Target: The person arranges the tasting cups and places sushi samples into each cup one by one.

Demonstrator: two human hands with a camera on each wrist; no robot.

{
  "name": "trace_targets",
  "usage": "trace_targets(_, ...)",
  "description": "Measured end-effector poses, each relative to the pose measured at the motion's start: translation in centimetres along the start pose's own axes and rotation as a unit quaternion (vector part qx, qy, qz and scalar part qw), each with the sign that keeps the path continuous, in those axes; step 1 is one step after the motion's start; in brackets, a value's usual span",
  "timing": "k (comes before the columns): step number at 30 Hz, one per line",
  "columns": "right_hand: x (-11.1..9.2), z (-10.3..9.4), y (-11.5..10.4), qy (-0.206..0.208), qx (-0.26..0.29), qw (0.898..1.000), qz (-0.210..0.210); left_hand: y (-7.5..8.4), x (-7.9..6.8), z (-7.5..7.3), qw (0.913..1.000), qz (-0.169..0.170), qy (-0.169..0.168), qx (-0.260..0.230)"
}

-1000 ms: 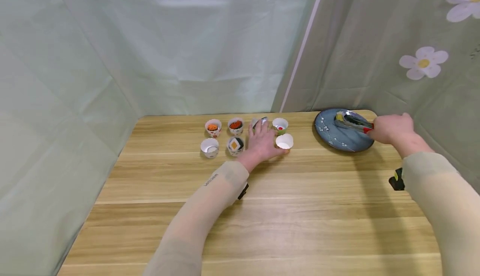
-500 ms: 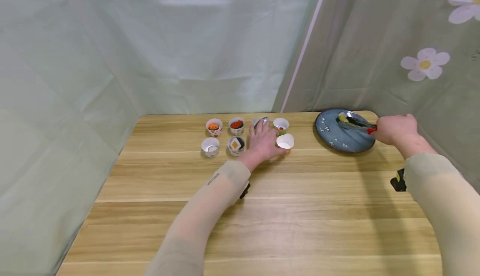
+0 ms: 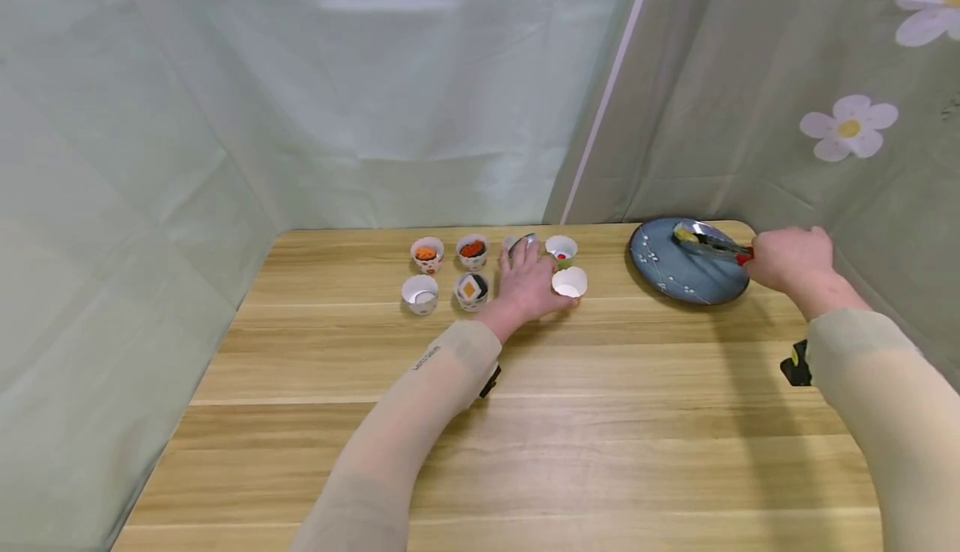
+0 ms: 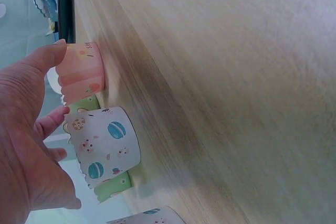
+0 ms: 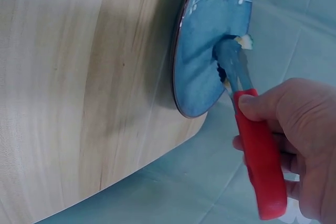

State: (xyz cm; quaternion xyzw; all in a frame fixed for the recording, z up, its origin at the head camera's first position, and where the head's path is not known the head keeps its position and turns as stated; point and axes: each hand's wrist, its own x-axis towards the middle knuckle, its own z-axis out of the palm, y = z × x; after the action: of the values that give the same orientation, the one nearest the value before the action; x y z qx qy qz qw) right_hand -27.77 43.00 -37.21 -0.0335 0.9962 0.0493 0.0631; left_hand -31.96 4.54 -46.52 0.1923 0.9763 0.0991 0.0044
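Observation:
My left hand (image 3: 528, 285) spreads over the front row of paper baking cups. Its thumb and a finger hold a pink paper cup (image 4: 84, 74) by the sides, with a white interior seen from the head view. Beside that cup stands a white patterned paper cup (image 4: 105, 142), close under the other fingers. My right hand (image 3: 793, 258) grips a pair of tongs (image 5: 257, 150) by the red handles. The tongs' metal tips are over the blue plate (image 3: 660, 273), around a small piece with yellow and white parts (image 5: 244, 41); its kind is unclear.
More paper cups stand at the back: one with an orange-topped piece (image 3: 426, 253), one with a red-topped piece (image 3: 472, 249), one with a black-and-white piece (image 3: 471, 288). A white cup (image 3: 420, 295) is at the left end. Curtains (image 3: 450, 102) hang behind the wooden table (image 3: 600, 435).
My right hand and the tongs have shifted slightly to the right over the plate. The left hand stays at the pink cup.

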Motion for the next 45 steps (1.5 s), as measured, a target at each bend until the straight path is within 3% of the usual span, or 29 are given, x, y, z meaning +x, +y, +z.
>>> trace_targets(12, -0.2, -0.2, 0.0, 0.095, -0.065, 0.993, -0.025, 0.2, 0.0, 0.0, 0.9999, 0.002, 0.002, 0.013)
trace_targets(24, -1.3, -1.8, -1.9, 0.203, -0.081, 0.969, -0.116, 0.2, 0.5, 0.5, 1.0, -0.006, -0.005, 0.004)
trace_targets(29, -2.1, -2.4, -3.5, 0.249, -0.083, 0.951, -0.161, 0.1, 0.7, 0.7, 0.9999, -0.011, -0.012, -0.004)
trace_targets(35, -2.3, -3.2, -5.8, 0.314, -0.085, 0.915, -0.238, -0.2, 0.8, 0.7, 0.9998, -0.007, -0.014, -0.01)
trace_targets(41, -2.3, -3.8, -8.0, 0.345, -0.108, 0.882, -0.301, -0.4, 0.6, 0.7, 0.9999, -0.003, -0.009, -0.009)
trace_targets(45, -2.1, -3.9, -9.1, 0.352, -0.119, 0.868, -0.329, -0.3, 0.4, 0.6, 0.9999, -0.003, -0.005, -0.012)
